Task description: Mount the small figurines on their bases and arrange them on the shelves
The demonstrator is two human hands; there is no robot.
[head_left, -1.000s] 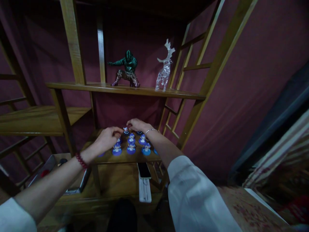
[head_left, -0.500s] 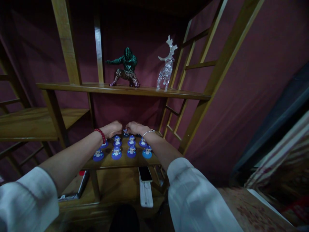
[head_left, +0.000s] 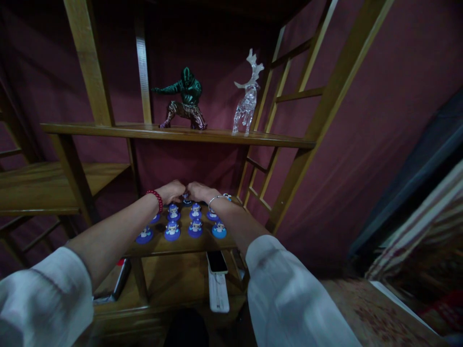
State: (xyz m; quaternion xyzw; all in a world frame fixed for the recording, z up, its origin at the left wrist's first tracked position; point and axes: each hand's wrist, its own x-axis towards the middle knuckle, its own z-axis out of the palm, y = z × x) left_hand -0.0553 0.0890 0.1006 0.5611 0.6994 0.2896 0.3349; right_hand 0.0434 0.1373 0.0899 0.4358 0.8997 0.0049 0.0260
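My left hand (head_left: 170,192), with a red beaded bracelet (head_left: 155,201) on its wrist, and my right hand (head_left: 199,192), with a silver bangle (head_left: 216,199), meet at the back of a low wooden shelf (head_left: 181,246). Their fingertips curl down around a small figurine (head_left: 186,199), mostly hidden by my fingers. In front of my wrists stand several small white-and-blue figurines on round blue bases, such as one (head_left: 172,231) and another (head_left: 195,228). Whether either hand grips the back figurine, I cannot tell.
A green figure (head_left: 186,101) and a clear crystal deer (head_left: 248,94) stand on the shelf above (head_left: 173,132). Below lie a phone (head_left: 217,262) on a white box (head_left: 218,294). Wooden ladder-like frames (head_left: 300,96) flank a maroon cloth backdrop (head_left: 369,144).
My left hand has moved back and to the right, closing in on my right hand above the back figurine. The view has shifted slightly, and my left sleeve has come further into the frame.
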